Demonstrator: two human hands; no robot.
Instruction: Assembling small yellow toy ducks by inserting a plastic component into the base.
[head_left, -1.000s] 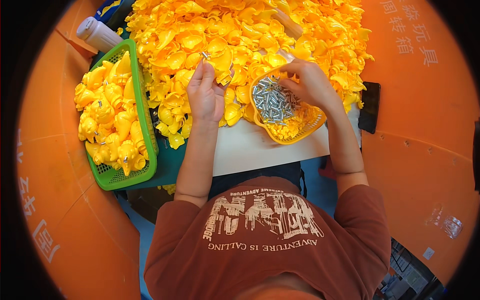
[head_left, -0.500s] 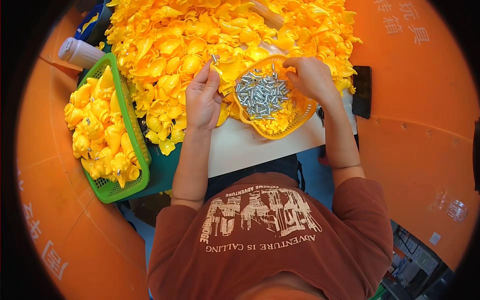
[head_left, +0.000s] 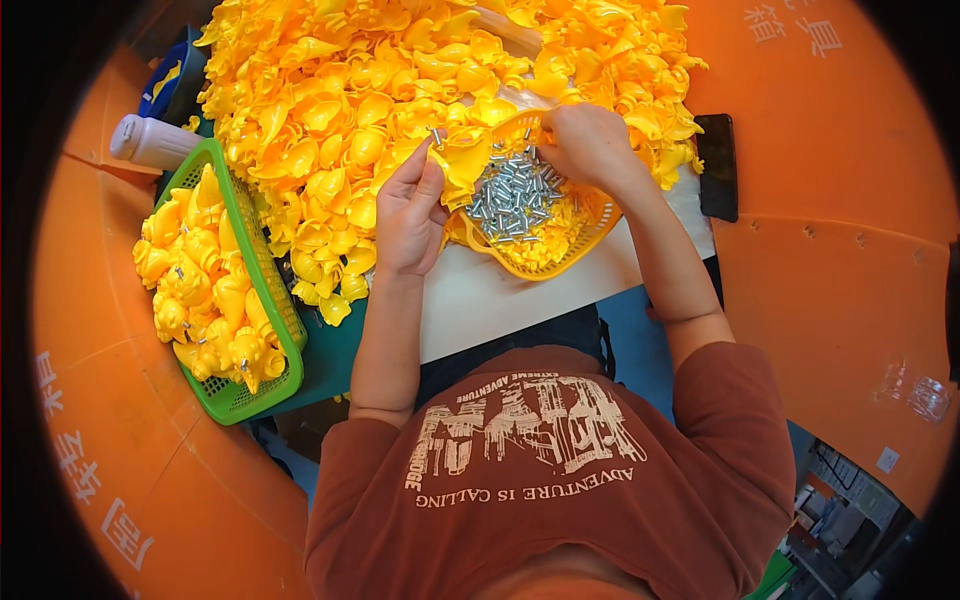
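Observation:
My left hand [head_left: 410, 225] pinches a curved yellow plastic shell piece [head_left: 463, 165] between thumb and fingers. A small silver metal pin [head_left: 437, 138] sticks up at the fingertips, by the shell's edge. To the right, my right hand [head_left: 592, 148] reaches over the far rim of a yellow plastic basket [head_left: 541, 274]. Its fingers are curled and their tips are partly hidden, so anything between them cannot be made out. Inside the basket lie a heap of silver metal pins [head_left: 515, 198] and many small yellow plastic pieces [head_left: 545, 245].
A large pile of yellow shell pieces [head_left: 330, 110] covers the table's far side. At left, a green basket [head_left: 290, 372] holds yellow plastic figures [head_left: 215, 290]; behind it lies a white bottle [head_left: 155, 142]. A black phone [head_left: 718, 168] sits at right. Orange panels [head_left: 830, 290] flank the table.
My right hand has moved left, its fingertips closer to the metal pins. The yellow shell in my left hand has shifted slightly nearer to me. The whole view has shifted a little.

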